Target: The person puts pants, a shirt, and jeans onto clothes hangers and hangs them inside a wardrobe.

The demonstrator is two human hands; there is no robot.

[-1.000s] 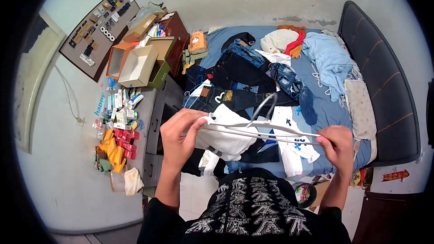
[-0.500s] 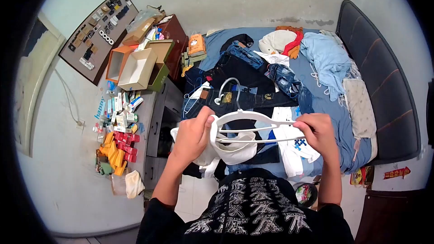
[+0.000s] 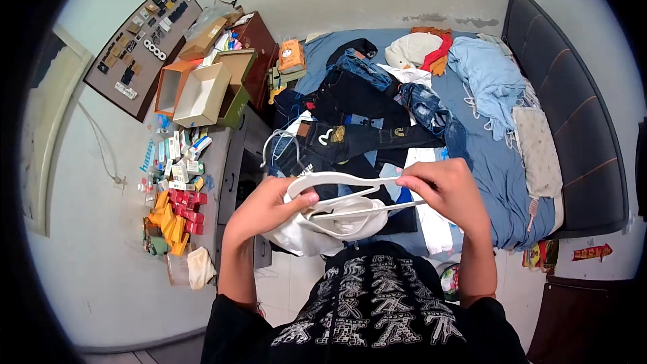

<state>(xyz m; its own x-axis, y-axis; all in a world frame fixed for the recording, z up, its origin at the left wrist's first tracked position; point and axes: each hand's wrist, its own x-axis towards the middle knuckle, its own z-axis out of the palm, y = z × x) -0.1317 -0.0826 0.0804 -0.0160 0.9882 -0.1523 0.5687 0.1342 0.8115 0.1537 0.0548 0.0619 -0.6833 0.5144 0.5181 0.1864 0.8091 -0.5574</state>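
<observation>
Just below the frame's centre, the left hand (image 3: 265,210) clamps a white hanger (image 3: 337,178) at its left end, a white garment (image 3: 298,236) bunched there; the right hand (image 3: 446,192) pinches the other end.

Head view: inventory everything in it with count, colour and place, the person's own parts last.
Hanger: one, white, just below centre
Garment: one, white, at the hanger's left end
Bed: one, blue-sheeted, centre to right
Dark clothes: several, black and blue, on the bed
Light cloth: one, pale blue, bed's right
Plush toy: one, mostly white, bed's far edge
Headboard: one, dark grey, right
Open boxes: at least three, orange, cream, green, left
Small boxes: many, white, red, yellow, lower left
Board: one, grey-brown, upper left
Other small items: too jumbled to count
Shirt: one, black, white print, bottom
Left hand: one, bare, hanger's left end
Right hand: one, bare, hanger's right end
</observation>
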